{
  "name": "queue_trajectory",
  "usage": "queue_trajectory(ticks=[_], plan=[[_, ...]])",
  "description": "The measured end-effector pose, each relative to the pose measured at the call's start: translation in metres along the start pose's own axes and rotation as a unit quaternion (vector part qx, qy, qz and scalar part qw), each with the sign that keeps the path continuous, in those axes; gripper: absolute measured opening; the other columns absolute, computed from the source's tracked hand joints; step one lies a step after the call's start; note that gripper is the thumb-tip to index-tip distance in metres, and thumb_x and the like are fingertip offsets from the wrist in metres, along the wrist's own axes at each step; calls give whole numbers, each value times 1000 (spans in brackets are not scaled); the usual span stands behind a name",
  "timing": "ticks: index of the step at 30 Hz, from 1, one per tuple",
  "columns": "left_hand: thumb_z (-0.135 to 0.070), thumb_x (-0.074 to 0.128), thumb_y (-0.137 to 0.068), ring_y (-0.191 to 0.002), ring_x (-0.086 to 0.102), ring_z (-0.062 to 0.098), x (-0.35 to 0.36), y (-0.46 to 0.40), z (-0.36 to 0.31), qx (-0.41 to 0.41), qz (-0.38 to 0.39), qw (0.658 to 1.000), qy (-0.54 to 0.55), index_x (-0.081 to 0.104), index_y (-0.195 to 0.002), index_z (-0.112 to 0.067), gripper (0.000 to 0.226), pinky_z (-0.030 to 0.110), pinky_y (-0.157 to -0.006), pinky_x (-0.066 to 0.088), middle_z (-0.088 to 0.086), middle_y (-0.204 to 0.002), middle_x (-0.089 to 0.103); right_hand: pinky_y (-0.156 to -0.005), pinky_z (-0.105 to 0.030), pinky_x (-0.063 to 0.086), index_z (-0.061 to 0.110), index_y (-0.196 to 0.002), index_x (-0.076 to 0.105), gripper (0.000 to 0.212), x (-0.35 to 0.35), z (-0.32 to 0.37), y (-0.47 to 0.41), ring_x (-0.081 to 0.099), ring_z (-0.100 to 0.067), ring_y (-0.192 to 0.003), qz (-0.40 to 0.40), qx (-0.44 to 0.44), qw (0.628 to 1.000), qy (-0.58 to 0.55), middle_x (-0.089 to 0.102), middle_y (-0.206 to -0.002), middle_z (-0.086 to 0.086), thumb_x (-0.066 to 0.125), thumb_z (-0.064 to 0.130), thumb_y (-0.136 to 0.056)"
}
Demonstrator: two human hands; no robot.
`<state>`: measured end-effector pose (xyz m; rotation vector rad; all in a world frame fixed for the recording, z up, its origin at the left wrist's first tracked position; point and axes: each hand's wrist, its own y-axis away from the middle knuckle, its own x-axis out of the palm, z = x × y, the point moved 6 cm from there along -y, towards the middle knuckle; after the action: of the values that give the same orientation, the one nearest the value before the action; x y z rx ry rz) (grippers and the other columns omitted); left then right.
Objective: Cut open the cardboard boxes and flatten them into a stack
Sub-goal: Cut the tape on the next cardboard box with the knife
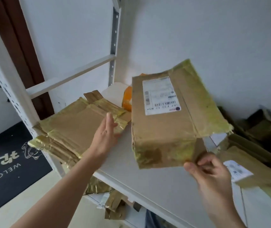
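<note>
A taped cardboard box [172, 116] bearing a shipping label [161, 96] is held above the shelf [148, 186], its lower corner pinched by the right hand [209, 171]. The left hand [105, 137], fingers straight, is rested against the flattened stack [75, 127]. The box appears ready for stacking; next, it must be laid squarely on top.

The box [167, 122] held up over the shelf [148, 181] is brown cardboard banded in shiny yellow-green tape, with a white label [161, 95] printed with black barcodes. The stack [75, 127] at the white shelf's left edge is the same brown and yellow-green. The mat [8, 163] is black with pale lettering.
</note>
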<state>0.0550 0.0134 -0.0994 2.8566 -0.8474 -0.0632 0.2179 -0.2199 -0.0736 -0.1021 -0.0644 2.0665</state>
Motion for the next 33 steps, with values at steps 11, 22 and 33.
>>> queue_trajectory(ticks=[11,22,33], plan=[[-63,45,-93,-111,60,33,122,117,46,-221,103,970,-4,25,-152,-45,65,48,-90,56,-4,-158,29,-67,-21,55,2,-97,63,29,-145,-84,71,72,-14,-76,94,272,952,101,75,-88,-13,81,-1,-75],[-41,42,-104,-84,66,34,173,170,98,-338,16,939,-60,54,-122,2,48,42,-70,58,18,-106,61,-113,-26,31,21,-126,57,36,-142,21,54,40,-21,-130,103,-234,877,406,48,-139,-5,57,35,-92],[-63,60,-85,-87,70,33,208,219,46,-265,103,959,-25,67,-116,-21,53,45,-86,55,10,-103,75,-106,-23,41,54,-145,24,92,-194,-17,91,48,8,-123,332,162,925,92,45,-135,31,55,89,-65]])
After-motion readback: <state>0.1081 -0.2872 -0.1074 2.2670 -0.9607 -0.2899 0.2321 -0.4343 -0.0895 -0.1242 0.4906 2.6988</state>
